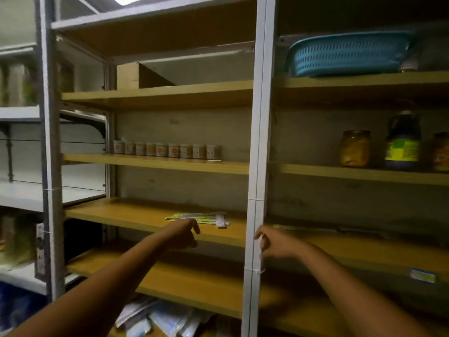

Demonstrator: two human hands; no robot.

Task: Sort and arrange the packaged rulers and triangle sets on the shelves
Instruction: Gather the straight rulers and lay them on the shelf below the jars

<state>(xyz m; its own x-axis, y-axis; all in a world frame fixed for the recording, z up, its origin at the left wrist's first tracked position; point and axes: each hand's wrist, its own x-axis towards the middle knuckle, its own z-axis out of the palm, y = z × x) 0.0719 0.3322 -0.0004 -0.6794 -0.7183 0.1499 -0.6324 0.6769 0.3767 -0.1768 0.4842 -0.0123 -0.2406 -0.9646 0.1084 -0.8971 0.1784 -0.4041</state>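
A small flat pile of packaged rulers (206, 218), yellow-green and white, lies on a wooden shelf (121, 214) in the left bay. My left hand (183, 233) hovers at the shelf's front edge just below the pile, fingers loosely curled, holding nothing. My right hand (275, 243) is beside the grey upright post (255, 239), fingers loosely curled; whether it touches the post is unclear. More clear plastic packages (167, 321) lie heaped on the lowest level. A thin flat package (303, 228) seems to lie on the right bay's shelf, dim and blurred.
Several small jars (167, 150) line the shelf above. Glass jars (354, 148) and a dark bottle (403, 142) stand in the right bay, a blue basket (347, 54) above them. A cardboard box (136, 76) sits upper left. A second shelving unit (21, 190) stands at left.
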